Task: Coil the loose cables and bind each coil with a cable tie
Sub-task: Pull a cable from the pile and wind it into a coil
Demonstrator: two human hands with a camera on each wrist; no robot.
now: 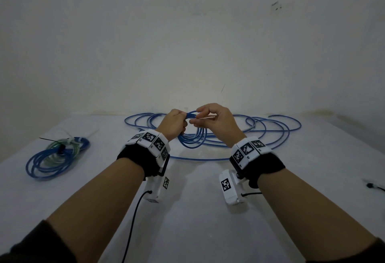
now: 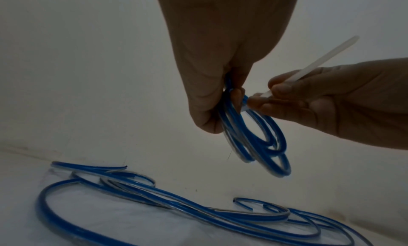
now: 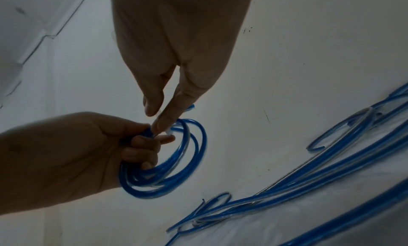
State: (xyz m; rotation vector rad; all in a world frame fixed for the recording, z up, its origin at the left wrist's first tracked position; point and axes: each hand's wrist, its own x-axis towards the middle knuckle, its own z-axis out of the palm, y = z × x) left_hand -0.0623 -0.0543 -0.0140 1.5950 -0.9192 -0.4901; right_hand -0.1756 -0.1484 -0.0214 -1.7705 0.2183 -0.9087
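Left hand (image 1: 174, 124) was raised above the white table (image 1: 198, 210), fingers curled round the top of a small blue coil (image 1: 192, 139) that hung below it. Right hand (image 1: 214, 122) pinched a pale translucent cable tie (image 2: 309, 70) between thumb and fingertips, right against the coil's top, touching the left hand's fingers. Whether the tie was threaded round the coil could not be made out.

Loose blue cable (image 1: 270, 129) lay spread on the table behind and under the hands. At the table's left edge lay finished bundles (image 1: 56, 158), blue and greenish, with tie tails sticking out.

Both wrist bands (image 1: 248, 151) carried black-and-white square marker codes; small characters beside them were too tiny to read. No brand or other writing was legible.
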